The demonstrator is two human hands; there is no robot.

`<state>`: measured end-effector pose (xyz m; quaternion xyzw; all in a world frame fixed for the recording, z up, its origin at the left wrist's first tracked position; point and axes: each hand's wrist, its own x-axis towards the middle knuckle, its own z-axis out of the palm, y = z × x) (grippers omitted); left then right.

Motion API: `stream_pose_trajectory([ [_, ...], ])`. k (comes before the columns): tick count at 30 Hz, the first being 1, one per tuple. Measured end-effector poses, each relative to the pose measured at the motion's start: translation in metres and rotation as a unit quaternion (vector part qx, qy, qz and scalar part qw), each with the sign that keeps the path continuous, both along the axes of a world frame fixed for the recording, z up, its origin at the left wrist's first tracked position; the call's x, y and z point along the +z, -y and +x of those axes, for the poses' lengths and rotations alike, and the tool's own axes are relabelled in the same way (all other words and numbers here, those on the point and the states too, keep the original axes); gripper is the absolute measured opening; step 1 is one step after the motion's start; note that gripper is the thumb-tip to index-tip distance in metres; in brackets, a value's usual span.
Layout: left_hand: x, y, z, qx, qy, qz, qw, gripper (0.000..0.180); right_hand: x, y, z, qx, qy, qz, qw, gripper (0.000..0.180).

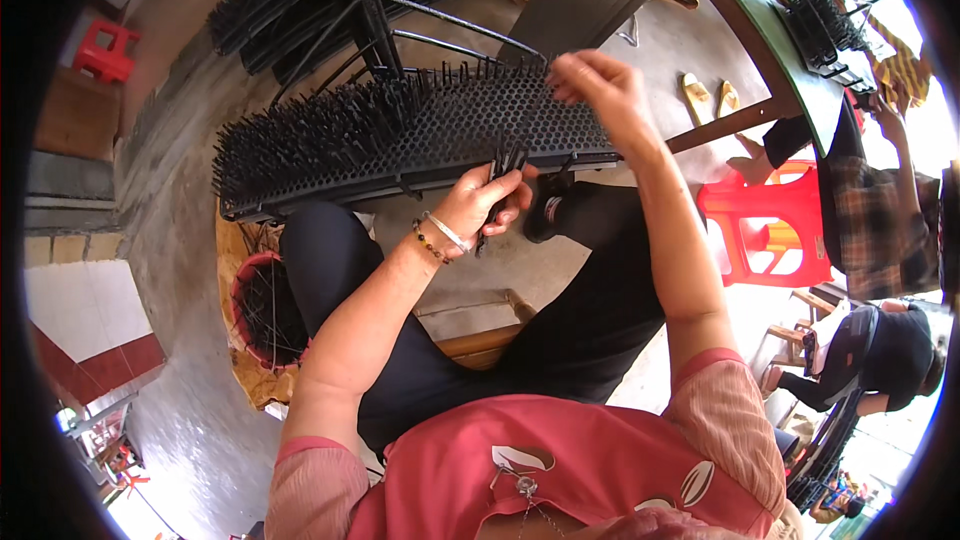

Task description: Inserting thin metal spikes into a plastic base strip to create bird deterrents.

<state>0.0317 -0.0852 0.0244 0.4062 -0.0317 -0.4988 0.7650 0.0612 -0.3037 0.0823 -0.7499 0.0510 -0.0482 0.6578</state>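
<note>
My left hand [485, 205] is closed around a small bundle of thin black rods [508, 162], their ends sticking up past the fingers. Above the right part of a long black perforated board [470, 110] is my right hand [603, 90], its fingers curled together; whatever they hold is too small or hidden to make out. Many black rods [320, 130] stand upright in the holes on the board's left part. Toward the right, the holes are mostly bare, with a row of rods along the far edge. The board lies across in front of my knees.
A red-rimmed bucket [237, 290] of thin dark sticks stands by my left knee. Behind the board are a black metal frame [365, 0] and more rod-filled boards [300, 10]. A green-topped table [735, 0], a red stool [712, 205] and other people are at the right.
</note>
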Motion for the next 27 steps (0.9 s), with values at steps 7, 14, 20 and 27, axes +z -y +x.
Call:
stream_pose_trajectory([
  [7,-0.005,0.005,-0.004,-0.023,-0.068,0.04,0.997,0.028,-0.016,0.05,0.025,-0.231,0.145,-0.329,0.904,0.027],
  [14,-0.001,0.003,-0.004,-0.019,-0.047,0.013,0.999,0.029,-0.036,0.056,0.037,-0.204,0.17,-0.359,0.895,0.026],
  [20,-0.002,0.001,0.0,-0.011,-0.038,0.054,0.998,0.028,-0.036,0.05,0.033,-0.202,0.165,-0.356,0.897,0.024],
  [27,-0.005,0.001,-0.001,-0.018,-0.046,0.045,0.998,0.026,-0.049,0.047,0.03,-0.164,0.168,-0.42,0.876,0.023],
])
